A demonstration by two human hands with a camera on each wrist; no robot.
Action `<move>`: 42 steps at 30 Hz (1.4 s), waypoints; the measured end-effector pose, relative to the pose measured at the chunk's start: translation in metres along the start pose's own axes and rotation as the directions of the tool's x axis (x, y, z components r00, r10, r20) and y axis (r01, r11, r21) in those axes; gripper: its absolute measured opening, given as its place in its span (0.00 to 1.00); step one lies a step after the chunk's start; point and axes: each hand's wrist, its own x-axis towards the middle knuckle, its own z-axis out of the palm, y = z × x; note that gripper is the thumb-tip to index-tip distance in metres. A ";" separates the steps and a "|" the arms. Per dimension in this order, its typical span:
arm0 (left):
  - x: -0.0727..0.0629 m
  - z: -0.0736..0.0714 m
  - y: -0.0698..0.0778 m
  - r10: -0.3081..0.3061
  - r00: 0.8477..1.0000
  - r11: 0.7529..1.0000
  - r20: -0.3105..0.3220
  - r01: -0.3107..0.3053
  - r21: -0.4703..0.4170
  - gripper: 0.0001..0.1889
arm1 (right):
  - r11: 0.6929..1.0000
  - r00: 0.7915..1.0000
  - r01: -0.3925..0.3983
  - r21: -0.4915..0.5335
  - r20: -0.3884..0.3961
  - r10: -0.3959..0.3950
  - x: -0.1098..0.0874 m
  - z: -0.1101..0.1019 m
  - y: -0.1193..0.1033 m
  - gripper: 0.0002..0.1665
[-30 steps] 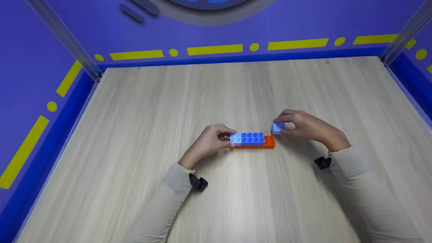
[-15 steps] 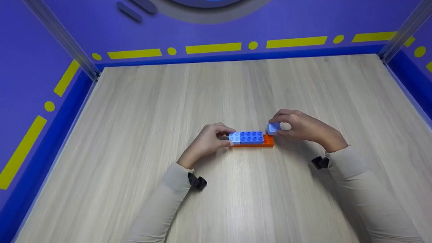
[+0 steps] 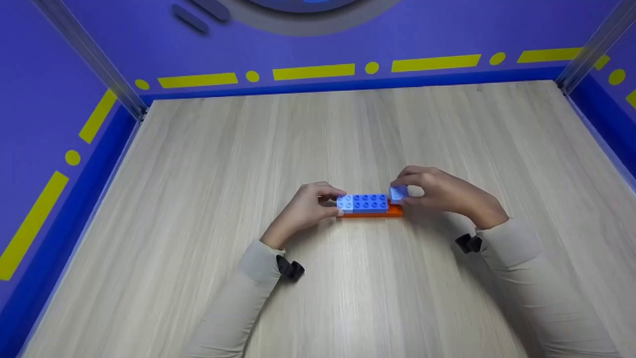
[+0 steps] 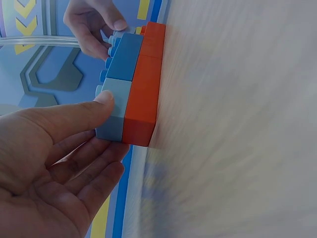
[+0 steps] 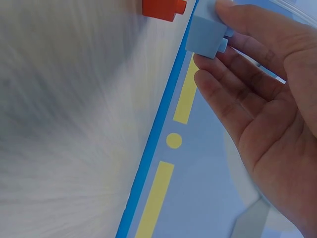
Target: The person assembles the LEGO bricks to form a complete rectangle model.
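Note:
A low stack of toy building bricks stands on the table, its base layer of orange bricks (image 3: 373,215) showing a seam in the left wrist view. On top sit a blue brick (image 3: 370,203) and, at the left end, a light blue brick (image 3: 345,204). My left hand (image 3: 314,205) pinches that left end between thumb and fingers. My right hand (image 3: 444,195) pinches another light blue brick (image 5: 204,32) by its sides, studs up. It is just above the orange base's right end; in the right wrist view a gap separates it from the orange studs.
The wood-grain table (image 3: 298,139) extends around the stack. Behind it rises a purple-blue wall (image 3: 318,52) with yellow stripes and dots, and similar panels stand at left and right. Black wrist mounts (image 3: 290,268) sit at both cuffs.
My right hand has moved left and a little toward me, bringing its light blue brick from beside the stack to over the orange end. The left hand keeps its grip in place.

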 end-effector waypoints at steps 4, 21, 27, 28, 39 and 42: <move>0.000 0.000 0.000 0.004 1.000 1.000 0.003 -0.004 0.009 0.20 | 1.000 1.000 0.017 -0.005 -0.004 -0.017 0.000 0.002 -0.001 0.19; -0.002 0.001 0.000 0.000 1.000 1.000 0.002 0.000 -0.013 0.20 | 0.998 0.999 0.055 -0.010 0.004 -0.055 -0.001 0.008 -0.005 0.18; -0.001 0.001 -0.001 0.004 1.000 1.000 0.001 -0.004 -0.011 0.19 | 0.999 0.999 0.052 -0.014 0.009 -0.052 -0.002 0.009 -0.006 0.18; -0.001 0.001 -0.001 0.005 1.000 1.000 0.001 -0.005 -0.010 0.19 | 0.999 0.999 0.051 -0.013 0.009 -0.050 -0.002 0.009 -0.006 0.18; -0.001 0.000 0.000 0.009 1.000 1.000 -0.009 -0.009 -0.006 0.19 | 0.999 0.999 0.049 -0.005 0.002 -0.049 -0.002 0.010 -0.009 0.19; -0.001 0.000 0.000 0.004 1.000 1.000 -0.006 -0.004 -0.008 0.19 | 0.999 0.999 0.048 -0.001 0.003 -0.048 -0.003 0.009 -0.009 0.19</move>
